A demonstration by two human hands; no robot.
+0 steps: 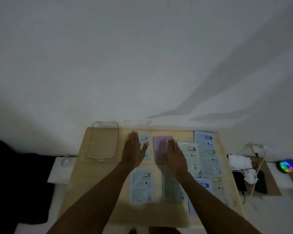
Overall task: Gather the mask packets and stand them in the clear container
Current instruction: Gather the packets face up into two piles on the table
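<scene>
Several flat mask packets lie on a small wooden table [85, 174]. A pale green packet [145, 140] sits at the back, partly under my left hand [134, 150], which is flat with fingers apart. My right hand [173, 155] lies flat, fingers spread, over the right side of a purple packet [159, 144]. Another pale packet [141, 185] lies between my forearms. More packets [208, 157] overlap along the right side. The clear container [102, 141] stands empty at the table's back left, apart from both hands.
A white wall rises behind the table. A dark cloth [15, 179] fills the left. To the right lie a dark phone [260, 182], cables, white tissue [239, 162] and a glowing multicoloured device [286, 166]. A second clear tray [137, 123] sits against the wall.
</scene>
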